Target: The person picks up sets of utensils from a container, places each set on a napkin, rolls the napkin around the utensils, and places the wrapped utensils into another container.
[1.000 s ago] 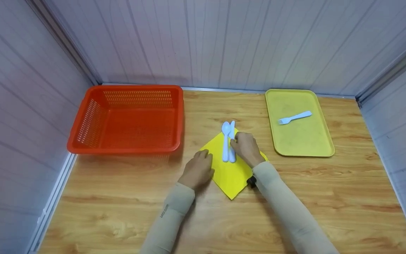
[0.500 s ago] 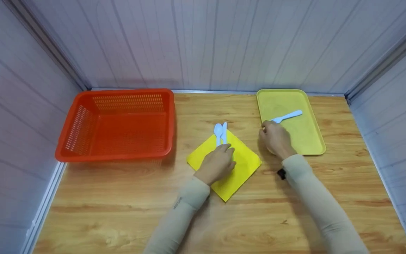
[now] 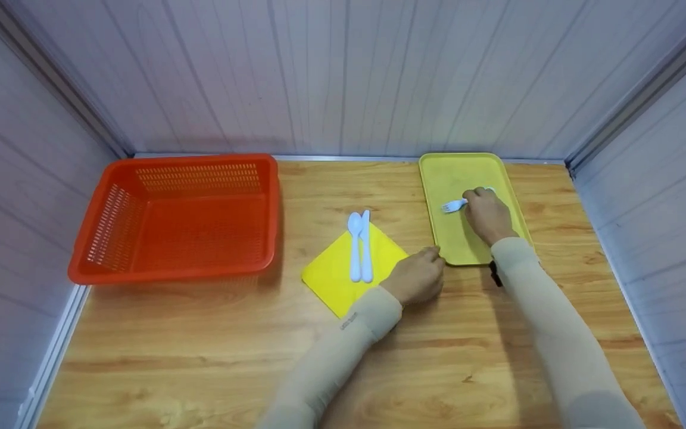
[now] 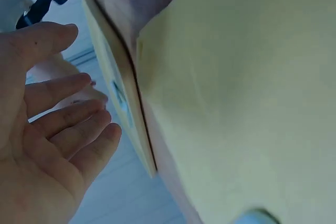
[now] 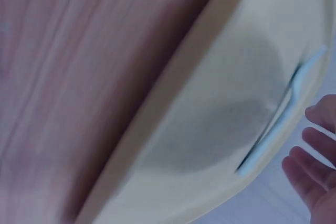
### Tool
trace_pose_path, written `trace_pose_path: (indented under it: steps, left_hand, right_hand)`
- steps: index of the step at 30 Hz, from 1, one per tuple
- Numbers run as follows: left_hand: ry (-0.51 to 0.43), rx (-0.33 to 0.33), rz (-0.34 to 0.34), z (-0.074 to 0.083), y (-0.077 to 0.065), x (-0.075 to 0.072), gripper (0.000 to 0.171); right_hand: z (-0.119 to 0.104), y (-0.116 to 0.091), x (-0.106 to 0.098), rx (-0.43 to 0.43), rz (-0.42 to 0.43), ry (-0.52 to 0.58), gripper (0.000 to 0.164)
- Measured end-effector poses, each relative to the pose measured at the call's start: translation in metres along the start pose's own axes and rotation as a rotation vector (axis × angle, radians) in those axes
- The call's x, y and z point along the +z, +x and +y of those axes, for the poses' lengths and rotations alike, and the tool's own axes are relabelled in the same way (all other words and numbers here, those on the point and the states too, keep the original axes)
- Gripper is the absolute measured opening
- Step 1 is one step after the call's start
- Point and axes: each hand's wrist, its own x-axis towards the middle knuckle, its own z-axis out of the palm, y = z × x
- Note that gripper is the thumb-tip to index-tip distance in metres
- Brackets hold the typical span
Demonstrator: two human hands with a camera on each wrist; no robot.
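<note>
My right hand (image 3: 488,215) hovers over a light blue plastic fork (image 3: 454,206) that lies on the yellow-green tray (image 3: 456,247). In the right wrist view the fingers are loosely bent just above the fork (image 5: 283,116), with a gap between them. My left hand (image 3: 417,275) is at the tray's near left corner, over the right corner of a yellow napkin (image 3: 387,256). The left wrist view shows its fingers spread and relaxed, holding nothing. A spoon (image 3: 355,244) and a knife (image 3: 366,250) lie side by side on the napkin, their heads past its far corner.
A red perforated basket (image 3: 200,235) stands at the back left of the wooden table (image 3: 170,357). Pale panel walls (image 3: 319,77) enclose the table at the back and both sides.
My right hand has gone from the knife rightward to above the fork. My left hand has moved right across the napkin toward the tray. The head view has shifted slightly.
</note>
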Motion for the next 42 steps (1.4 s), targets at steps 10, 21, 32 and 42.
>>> trace_pose_path:
  steps: [10,21,32,42]
  left_hand:
    - [0.046,-0.023,-0.147,0.009,0.009,0.005,0.04]
    - [0.031,-0.026,-0.173,0.008,0.005,0.006,0.043]
    - [0.047,-0.067,-0.035,-0.014,-0.036,-0.006,0.04]
    - [-0.043,-0.233,0.09,-0.048,-0.103,-0.009,0.042]
  right_hand:
    - [0.009,0.012,0.002,-0.019,-0.154,-0.134,0.022]
    - [0.004,0.007,0.004,-0.174,-0.126,-0.272,0.015]
    - [-0.049,-0.009,-0.007,-0.302,0.091,-0.125,0.009]
    - [-0.104,-0.032,-0.019,-0.101,0.02,0.171,0.012]
